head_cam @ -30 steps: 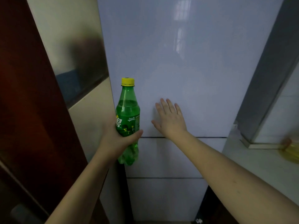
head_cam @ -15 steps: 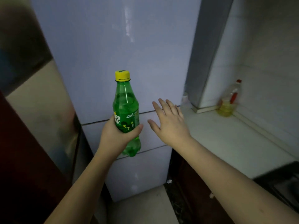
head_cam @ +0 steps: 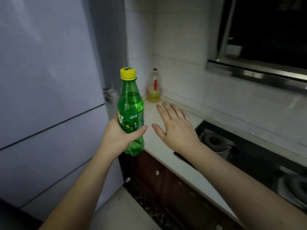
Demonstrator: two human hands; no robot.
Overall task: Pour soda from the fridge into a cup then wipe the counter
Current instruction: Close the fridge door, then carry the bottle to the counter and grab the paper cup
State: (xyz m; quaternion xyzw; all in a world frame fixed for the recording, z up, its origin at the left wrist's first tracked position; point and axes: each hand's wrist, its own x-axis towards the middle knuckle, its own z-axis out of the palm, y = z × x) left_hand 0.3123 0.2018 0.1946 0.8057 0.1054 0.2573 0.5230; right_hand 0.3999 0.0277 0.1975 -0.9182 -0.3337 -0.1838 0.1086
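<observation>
Your soda bottle stands nearly upright in the air, its long axis running top to bottom with the yellow cap pointing up and leaning only slightly away from you; the lumpy base hangs just past the near left end of the counter, above the dark cabinet front beneath it. Your left hand wraps the lower half of the bottle, thumb across the label toward you, and it covers much of the label and the bottle's far side, so the fingers behind cannot be seen. The cap is on, and the liquid line shows in the shoulder of the bottle. Your right hand is just right of the bottle, apart from it, palm down with fingers spread and straight, holding nothing, hovering over the counter; whether it touches the surface cannot be told. Behind the bottle, in the counter's back corner, stands an oil bottle with a red top, blurred. Left of the bottle is the closed fridge. Right of it, set into the counter, is a stove, partly hidden by your right forearm and cut off at the frame edge. No cup is visible.
</observation>
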